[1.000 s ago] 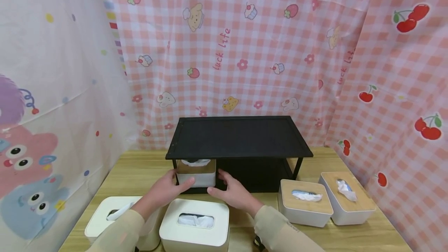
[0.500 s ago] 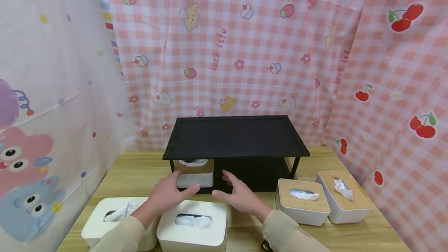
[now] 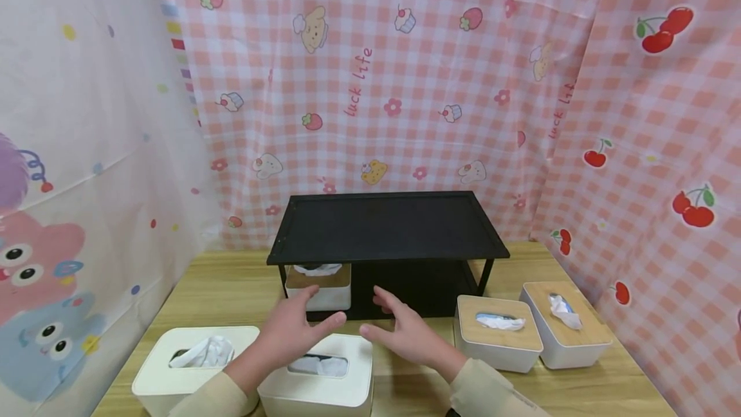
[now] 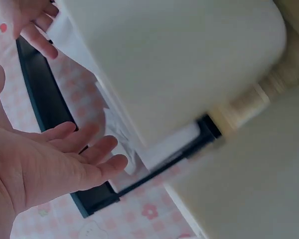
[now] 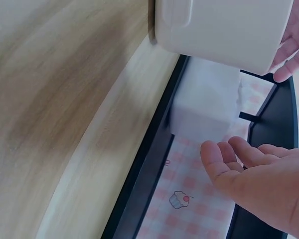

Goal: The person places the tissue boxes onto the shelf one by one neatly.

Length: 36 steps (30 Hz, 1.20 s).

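Note:
On the lower level of a black two-tier rack (image 3: pixel 388 227), at its left end, sits a tissue box (image 3: pixel 329 300) with a wood-look lid and white sides. My left hand (image 3: pixel 292 333) hovers in front of that box and over a white-lidded tissue box (image 3: pixel 330 381), its fingers extended and holding nothing. To the right, my right hand (image 3: pixel 408 336) is in the air before the rack's bare lower shelf, fingers relaxed and apart from everything. Both palms face each other. The right wrist view shows the right hand (image 5: pixel 259 179) beside the rack, grasping nothing.
Another white-lidded tissue box (image 3: pixel 193 356) stands at the front left. Two wood-lidded tissue boxes, one nearer (image 3: pixel 500 333) and one farther right (image 3: pixel 570 324), stand side by side right of the rack. A checked cloth (image 3: pixel 370 82) hangs behind the wooden table (image 3: pixel 214 288).
Both hands have let go of the wood-lidded tissue box and drawn back from the rack toward the front. The box stays on the lower shelf.

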### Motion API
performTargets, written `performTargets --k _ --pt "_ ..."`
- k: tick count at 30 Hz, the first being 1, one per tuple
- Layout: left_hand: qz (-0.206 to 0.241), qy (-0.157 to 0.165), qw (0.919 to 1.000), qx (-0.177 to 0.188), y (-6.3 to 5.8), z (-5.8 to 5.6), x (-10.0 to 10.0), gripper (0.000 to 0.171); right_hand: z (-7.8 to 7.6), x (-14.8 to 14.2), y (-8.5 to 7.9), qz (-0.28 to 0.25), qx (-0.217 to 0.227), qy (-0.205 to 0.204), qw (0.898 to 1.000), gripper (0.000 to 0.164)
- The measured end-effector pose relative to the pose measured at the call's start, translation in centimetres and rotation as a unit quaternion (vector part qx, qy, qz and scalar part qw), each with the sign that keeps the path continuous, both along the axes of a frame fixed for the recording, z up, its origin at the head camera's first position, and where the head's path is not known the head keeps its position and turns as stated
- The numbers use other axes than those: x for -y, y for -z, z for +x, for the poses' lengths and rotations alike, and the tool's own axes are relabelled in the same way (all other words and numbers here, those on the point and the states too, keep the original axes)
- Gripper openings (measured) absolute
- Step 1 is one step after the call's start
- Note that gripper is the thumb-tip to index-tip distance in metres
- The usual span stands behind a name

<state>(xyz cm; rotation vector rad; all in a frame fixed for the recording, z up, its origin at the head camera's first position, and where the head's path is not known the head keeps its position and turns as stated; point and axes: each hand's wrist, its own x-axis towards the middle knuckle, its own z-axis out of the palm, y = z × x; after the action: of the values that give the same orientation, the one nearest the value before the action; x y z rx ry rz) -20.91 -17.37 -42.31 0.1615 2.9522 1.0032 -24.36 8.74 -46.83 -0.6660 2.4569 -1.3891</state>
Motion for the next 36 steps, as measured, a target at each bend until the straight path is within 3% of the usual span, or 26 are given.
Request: performTargets --k 7,17,24,29,36 --pt "0.014 -0.005 0.9999 -0.008 -0.4 1.2 -1.3 0.098 0.9 -1.1 -0.1 -0.024 -0.001 0.000 1.000 0.090" --pt "0.047 -0.027 0.9984 -0.013 -0.4 2.2 -1.7 0.097 2.3 -2.8 -0.8 -0.041 -0.001 0.037 0.998 0.085" --pt "0.051 -0.034 0.9972 -0.043 -0.3 3.0 -2.2 0.098 2.9 -3.9 -1.0 -0.045 0.005 0.048 0.998 0.083" --pt "0.047 -0.028 0.9965 -0.063 -0.1 3.7 -3.2 0.099 3.7 -4.5 -1.2 -0.039 -0.006 0.046 0.998 0.081" --pt "0.034 -0.005 0.9944 -0.099 1.0 3.5 -4.6 0.097 4.5 -5.5 -1.6 -0.020 -0.026 0.061 0.998 0.082"
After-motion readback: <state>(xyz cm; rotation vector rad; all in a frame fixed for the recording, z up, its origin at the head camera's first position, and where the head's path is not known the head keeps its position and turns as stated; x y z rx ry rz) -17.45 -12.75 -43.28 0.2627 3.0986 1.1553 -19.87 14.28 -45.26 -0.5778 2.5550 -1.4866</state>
